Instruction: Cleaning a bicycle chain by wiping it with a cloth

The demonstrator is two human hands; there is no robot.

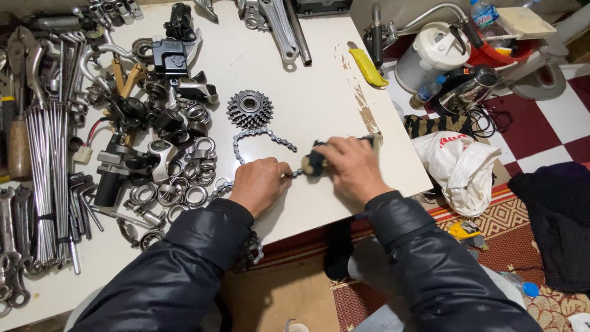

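The white worn tabletop (307,92) is crowded with metal parts on its left half, while bare room is left around the toothed steel sprocket cluster (249,109). The grey steel bicycle chain (261,136) is partly hidden under the left hand (259,183), whose fingers are closed on it near the front edge. A black chain tool (317,161), mostly covered, is gripped by the right hand (352,167).
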